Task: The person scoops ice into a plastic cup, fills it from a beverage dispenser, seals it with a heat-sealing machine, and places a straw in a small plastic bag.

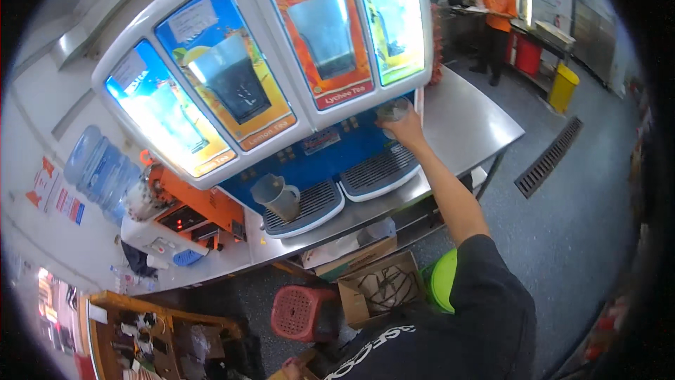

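Note:
My right arm reaches up to the right end of a large drink dispenser [309,114] with lit picture panels. There my right hand [406,129] is closed round a clear cup [395,107], held under the dispenser's overhang above the right drip tray [380,170]. A clear plastic jug [277,197] with a handle stands on the left drip tray [320,204]. Only a small part of my left hand [290,367] shows low at the bottom edge, beside something brown; its fingers are too hidden to read.
Left of the dispenser are an orange machine [204,197] and a large blue water bottle [102,169]. Below the steel counter [464,116] sit a red stool [299,313], an open cardboard box [383,288] and a green bin [443,280]. A person in orange [498,7] stands far right.

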Tool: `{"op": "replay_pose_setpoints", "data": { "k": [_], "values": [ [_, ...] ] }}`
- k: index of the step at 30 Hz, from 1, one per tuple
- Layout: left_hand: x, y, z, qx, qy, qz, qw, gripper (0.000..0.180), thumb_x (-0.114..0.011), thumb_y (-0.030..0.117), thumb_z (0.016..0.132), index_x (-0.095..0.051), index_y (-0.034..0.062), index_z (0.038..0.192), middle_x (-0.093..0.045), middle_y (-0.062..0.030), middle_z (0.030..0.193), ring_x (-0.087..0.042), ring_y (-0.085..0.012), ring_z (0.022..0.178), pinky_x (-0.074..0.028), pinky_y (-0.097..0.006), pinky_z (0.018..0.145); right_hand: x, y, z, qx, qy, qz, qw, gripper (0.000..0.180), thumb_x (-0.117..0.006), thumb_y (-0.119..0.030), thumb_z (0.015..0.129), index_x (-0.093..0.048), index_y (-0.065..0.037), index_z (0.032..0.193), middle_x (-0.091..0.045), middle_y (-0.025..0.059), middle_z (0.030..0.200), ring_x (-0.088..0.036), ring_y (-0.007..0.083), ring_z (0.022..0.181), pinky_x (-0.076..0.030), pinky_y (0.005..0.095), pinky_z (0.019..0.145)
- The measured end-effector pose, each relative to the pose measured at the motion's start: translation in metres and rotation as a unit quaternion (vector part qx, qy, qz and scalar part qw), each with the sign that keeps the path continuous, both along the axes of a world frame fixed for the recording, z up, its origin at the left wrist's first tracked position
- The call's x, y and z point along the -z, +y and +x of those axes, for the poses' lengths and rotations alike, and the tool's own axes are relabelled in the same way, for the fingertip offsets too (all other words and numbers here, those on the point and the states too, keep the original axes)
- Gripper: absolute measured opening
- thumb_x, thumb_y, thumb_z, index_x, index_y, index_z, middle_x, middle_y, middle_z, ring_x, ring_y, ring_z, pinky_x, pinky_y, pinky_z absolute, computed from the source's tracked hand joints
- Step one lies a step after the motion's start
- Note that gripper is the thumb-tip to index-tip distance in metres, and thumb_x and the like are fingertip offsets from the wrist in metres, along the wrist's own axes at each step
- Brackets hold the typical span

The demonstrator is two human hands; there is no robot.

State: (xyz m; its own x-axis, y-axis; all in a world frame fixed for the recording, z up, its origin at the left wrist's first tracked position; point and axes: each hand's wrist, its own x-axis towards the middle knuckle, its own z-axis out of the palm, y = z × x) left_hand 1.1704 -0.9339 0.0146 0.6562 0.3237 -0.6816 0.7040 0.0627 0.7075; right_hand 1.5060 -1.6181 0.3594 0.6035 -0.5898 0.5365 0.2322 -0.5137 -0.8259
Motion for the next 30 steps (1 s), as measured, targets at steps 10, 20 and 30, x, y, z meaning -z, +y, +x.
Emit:
{"op": "replay_pose_setpoints", "data": {
  "k": [10, 20, 30],
  "values": [
    [0.069, -0.127, -0.087, 0.060, 0.048, -0.034, 0.996, 0.025, -0.064, 0.033, 0.087, -0.066, 0.0093, 0.079, -0.065, -0.0058, 0.075, -0.064, -0.0219, 0.067, -0.052, -0.040, 0.060, 0.001, -0.027, -0.001, -0.051, 0.016, -0.030, 0.998, 0.080, -0.092, -0.029, 0.060, -0.049, 0.002, 0.119, -0.067, 0.0211, 0.113, -0.065, 0.0339, 0.107, -0.051, 0.0392, 0.092],
    [0.096, -0.170, -0.124, 0.126, 0.040, -0.002, 0.991, 0.026, -0.066, 0.033, 0.085, -0.067, 0.0097, 0.076, -0.065, -0.0051, 0.072, -0.064, -0.0196, 0.065, -0.051, -0.039, 0.059, -0.004, -0.015, -0.006, -0.067, 0.036, -0.001, 0.997, 0.081, -0.092, -0.031, 0.058, -0.051, 0.000, 0.121, -0.066, 0.0172, 0.114, -0.064, 0.0297, 0.108, -0.049, 0.0383, 0.093],
    [0.108, -0.180, -0.137, 0.108, -0.164, -0.273, 0.942, 0.022, -0.074, 0.032, 0.082, -0.070, 0.0095, 0.081, -0.061, -0.0036, 0.067, -0.057, -0.0134, 0.056, -0.044, -0.031, 0.047, -0.004, -0.017, -0.003, -0.085, 0.058, -0.021, 0.994, 0.082, -0.091, -0.036, 0.060, -0.052, 0.003, 0.121, -0.067, 0.0187, 0.113, -0.065, 0.0316, 0.106, -0.050, 0.0394, 0.093]
  ]
}}
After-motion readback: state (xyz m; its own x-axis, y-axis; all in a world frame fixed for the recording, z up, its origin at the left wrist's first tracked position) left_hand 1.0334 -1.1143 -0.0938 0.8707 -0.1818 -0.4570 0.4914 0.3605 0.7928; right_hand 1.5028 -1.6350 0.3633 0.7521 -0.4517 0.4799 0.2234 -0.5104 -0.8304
